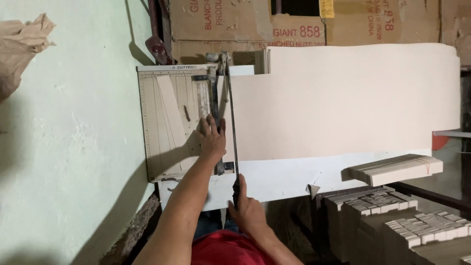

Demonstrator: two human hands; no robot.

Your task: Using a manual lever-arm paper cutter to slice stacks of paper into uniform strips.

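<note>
The left hand [212,140] presses flat, fingers spread, on the pale sheet [343,98] at the paper cutter [171,122], while the right hand [248,208] grips its blade handle [236,189].

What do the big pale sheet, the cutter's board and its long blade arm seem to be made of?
The sheet looks like thin card or paper: matt, cream, its far edge curving.
The cutter board looks like painted wood or fibreboard, beige with printed ruler lines and scuffs; hard to say which.
The blade arm, under the right hand, looks like dark, dull metal.
</note>
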